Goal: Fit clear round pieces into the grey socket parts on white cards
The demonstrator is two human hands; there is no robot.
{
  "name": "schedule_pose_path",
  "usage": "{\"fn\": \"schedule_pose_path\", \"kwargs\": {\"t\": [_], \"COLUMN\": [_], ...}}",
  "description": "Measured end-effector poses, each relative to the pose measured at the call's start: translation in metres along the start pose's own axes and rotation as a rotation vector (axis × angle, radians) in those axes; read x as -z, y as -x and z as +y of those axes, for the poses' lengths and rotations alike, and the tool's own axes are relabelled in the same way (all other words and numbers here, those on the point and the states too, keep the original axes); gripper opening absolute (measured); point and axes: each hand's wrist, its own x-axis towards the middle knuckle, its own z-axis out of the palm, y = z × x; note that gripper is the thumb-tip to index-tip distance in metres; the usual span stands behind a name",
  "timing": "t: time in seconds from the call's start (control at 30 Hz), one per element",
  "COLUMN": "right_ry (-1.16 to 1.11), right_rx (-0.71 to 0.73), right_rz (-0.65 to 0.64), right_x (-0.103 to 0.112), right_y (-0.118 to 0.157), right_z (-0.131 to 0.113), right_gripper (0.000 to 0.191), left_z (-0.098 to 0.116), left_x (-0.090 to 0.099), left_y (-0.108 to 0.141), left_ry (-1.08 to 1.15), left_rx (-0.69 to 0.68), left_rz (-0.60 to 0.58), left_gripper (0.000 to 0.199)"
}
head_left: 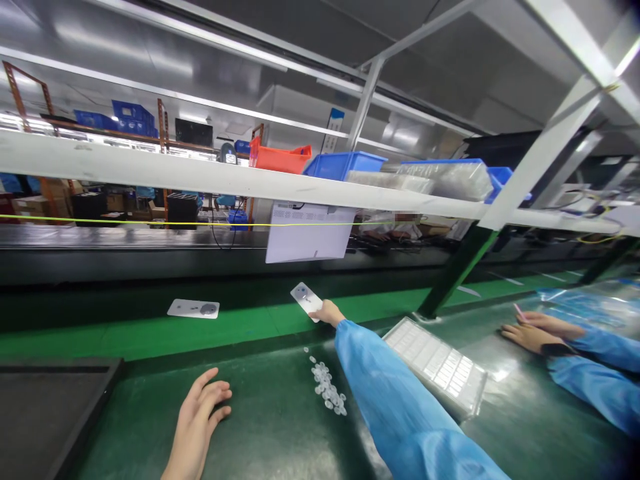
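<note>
My right hand, in a blue sleeve, reaches out over the bright green strip. Its fingers are closed on the near end of a flat white panel with a round grey patch and small dark marks. Farther left on the strip lies a similar white panel. Low in the view my left hand hovers at the dark green tabletop, fingers apart and nothing in them. Between my hands sits a loose heap of small clear discs; a few trail toward the strip.
A clear-wrapped tray of white pieces stands right of my forearm. Beyond it are a co-worker's hands, one with a pink stick. A black-framed tray fills the lower left. A green post rises from the table, supporting a shelf with bins.
</note>
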Motion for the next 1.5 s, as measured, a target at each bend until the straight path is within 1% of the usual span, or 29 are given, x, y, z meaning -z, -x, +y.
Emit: {"fn": "schedule_pose_path", "kwargs": {"t": [0.1, 0.17, 0.2, 0.27, 0.3, 0.33, 0.37, 0.4, 0.43, 0.47, 0.53, 0.6, 0.7, 0.77, 0.83, 0.93, 1.0, 1.07, 1.13, 1.2, 1.27, 1.33, 1.4, 1.5], "right_ry": [-0.174, -0.286, -0.329, -0.409, -0.464, -0.575, -0.659, -0.701, -0.709, -0.678, -0.591, -0.555, -0.627, -0.728, -0.852, -1.003, -1.052, -1.067, -1.035, -0.951, -0.854, -0.792, -0.764, -0.729], "right_rx": [0.154, 0.281, 0.341, 0.444, 0.488, 0.529, 0.532, 0.521, 0.523, 0.539, 0.616, 0.675, 0.655, 0.596, 0.506, 0.402, 0.373, 0.381, 0.452, 0.596, 0.761, 0.881, 0.932, 0.962], "right_rz": [-0.095, -0.179, -0.241, -0.448, -0.589, -0.783, -0.928, -1.036, -1.102, -1.118, -1.1, -1.095, -1.122, -1.087, -1.005, -0.825, -0.693, -0.575, -0.456, -0.343, -0.277, -0.251, -0.244, -0.232], "right_x": [0.01, 0.009, 0.003, -0.018, -0.031, -0.045, -0.056, -0.066, -0.073, -0.077, -0.078, -0.076, -0.073, -0.075, -0.079, -0.085, -0.088, -0.088, -0.088, -0.087, -0.084, -0.082, -0.082, -0.083], "right_y": [0.027, 0.06, 0.082, 0.135, 0.164, 0.193, 0.22, 0.244, 0.264, 0.278, 0.293, 0.295, 0.289, 0.286, 0.283, 0.274, 0.267, 0.263, 0.263, 0.267, 0.271, 0.275, 0.276, 0.274], "right_z": [-0.024, -0.037, -0.04, -0.039, -0.035, -0.029, -0.021, -0.015, -0.009, -0.005, -0.003, -0.005, -0.006, -0.003, 0.0, 0.003, 0.005, 0.005, 0.006, 0.006, 0.006, 0.004, 0.003, 0.003], "right_gripper": [0.028, 0.032, 0.037, 0.048, 0.056, 0.063, 0.066, 0.066, 0.063, 0.058, 0.051, 0.049, 0.048, 0.047, 0.049, 0.055, 0.053, 0.048, 0.041, 0.03, 0.022, 0.019, 0.02, 0.024], "left_z": [-0.006, -0.009, -0.011, -0.011, -0.01, -0.009, -0.007, -0.005, -0.004, -0.002, 0.002, 0.005, 0.007, 0.008, 0.008, 0.007, 0.006, 0.005, 0.005, 0.005, 0.004, 0.003, 0.001, 0.0], "left_x": [0.004, 0.004, 0.003, 0.001, -0.001, -0.002, -0.004, -0.005, -0.006, -0.007, -0.009, -0.011, -0.014, -0.016, -0.016, -0.016, -0.016, -0.016, -0.017, -0.017, -0.016, -0.015, -0.015, -0.016], "left_y": [-0.006, -0.008, -0.007, -0.002, 0.002, 0.006, 0.01, 0.014, 0.017, 0.02, 0.027, 0.033, 0.037, 0.037, 0.036, 0.036, 0.036, 0.038, 0.039, 0.041, 0.042, 0.043, 0.044, 0.045], "left_ry": [0.016, 0.025, 0.034, 0.064, 0.088, 0.11, 0.123, 0.115, 0.12, 0.134, 0.156, 0.151, 0.085, 0.033, -0.008, -0.054, -0.084, -0.122, -0.171, -0.238, -0.338, -0.45, -0.527, -0.548], "left_rx": [-0.017, -0.028, -0.033, -0.044, -0.054, -0.07, -0.093, -0.087, -0.049, -0.004, 0.062, 0.081, 0.099, 0.119, 0.135, 0.161, 0.19, 0.221, 0.238, 0.243, 0.201, 0.133, 0.102, 0.145], "left_rz": [-0.002, 0.015, 0.024, 0.019, 0.01, -0.004, -0.005, -0.007, -0.024, -0.032, -0.042, -0.04, -0.067, -0.078, -0.052, -0.007, -0.022, -0.074, -0.133, -0.169, -0.183, -0.191, -0.172, -0.129], "left_gripper": [0.073, 0.074, 0.074, 0.076, 0.078, 0.08, 0.079, 0.077, 0.077, 0.079, 0.083, 0.085, 0.083, 0.081, 0.081, 0.078, 0.071, 0.064, 0.059, 0.055, 0.048, 0.039, 0.035, 0.042]}}
